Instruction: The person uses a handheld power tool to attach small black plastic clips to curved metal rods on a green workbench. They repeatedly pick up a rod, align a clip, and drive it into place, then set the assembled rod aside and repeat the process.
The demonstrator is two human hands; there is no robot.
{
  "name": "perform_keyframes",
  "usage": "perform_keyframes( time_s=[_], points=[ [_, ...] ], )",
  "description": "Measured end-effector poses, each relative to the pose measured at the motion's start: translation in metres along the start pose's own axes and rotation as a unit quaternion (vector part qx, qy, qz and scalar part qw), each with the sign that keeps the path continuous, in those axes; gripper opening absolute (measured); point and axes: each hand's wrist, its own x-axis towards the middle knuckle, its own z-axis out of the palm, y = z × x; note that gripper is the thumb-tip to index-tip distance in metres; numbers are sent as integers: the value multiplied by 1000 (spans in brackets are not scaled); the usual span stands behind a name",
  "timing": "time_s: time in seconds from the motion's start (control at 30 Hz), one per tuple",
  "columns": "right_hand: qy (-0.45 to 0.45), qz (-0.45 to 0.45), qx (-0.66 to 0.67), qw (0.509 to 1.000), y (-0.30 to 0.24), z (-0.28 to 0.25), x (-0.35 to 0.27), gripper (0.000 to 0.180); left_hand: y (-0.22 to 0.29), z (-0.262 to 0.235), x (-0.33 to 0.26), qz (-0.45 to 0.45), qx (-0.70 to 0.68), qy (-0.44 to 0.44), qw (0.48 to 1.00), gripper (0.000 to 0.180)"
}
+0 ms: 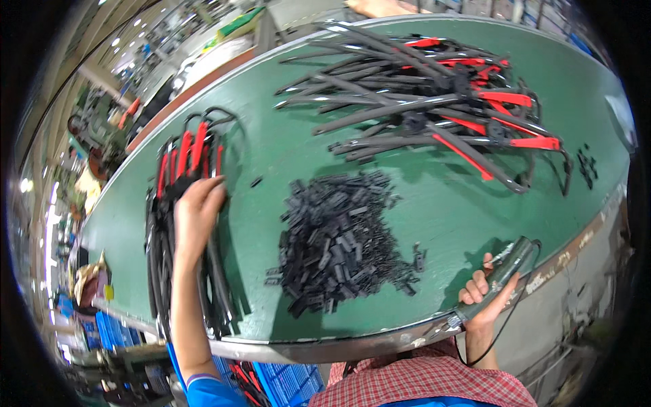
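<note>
Presently my right hand point(487, 293) is clamped around a green powered screwdriver point(500, 277), held over the near right edge of the green table point(271, 149), its cord hanging below. My left hand point(196, 216) rests with fingers curled on the stack of black-and-red frames point(178, 203) at the table's left end; whether it actually grips one, I cannot tell. Between the hands lies a heap of small black clips point(339, 237). A tangled pile of grey-and-red frames point(434, 102) occupies the far side.

Blue short sleeve with pale cuff band on left arm, red-and-white checked shirt, bare forearms
</note>
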Motion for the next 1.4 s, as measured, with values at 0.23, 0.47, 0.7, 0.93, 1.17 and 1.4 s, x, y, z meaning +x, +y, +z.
perform_keyframes(
  time_s=[0.23,0.47,0.7,0.93,1.17,1.4],
  points=[
    [-41,51,31,997,-3,-3,3,73,81,196,149,290,35,-95,952,38],
    [-35,63,41,997,-6,-2,1,72,148,144,114,89,-61,-254,961,35],
    [-80,46,61,994,-4,-7,-2,72,163,107,-16,-110,-334,-366,862,32],
    [-159,14,1,987,-7,-9,-19,83,113,92,-150,107,-163,-165,967,32],
    [-247,64,-30,966,16,7,-22,91,103,128,-193,124,-143,-264,946,33],
    [-200,63,-104,972,36,7,-19,98,111,137,-186,172,-72,-255,949,35]
  ],
)
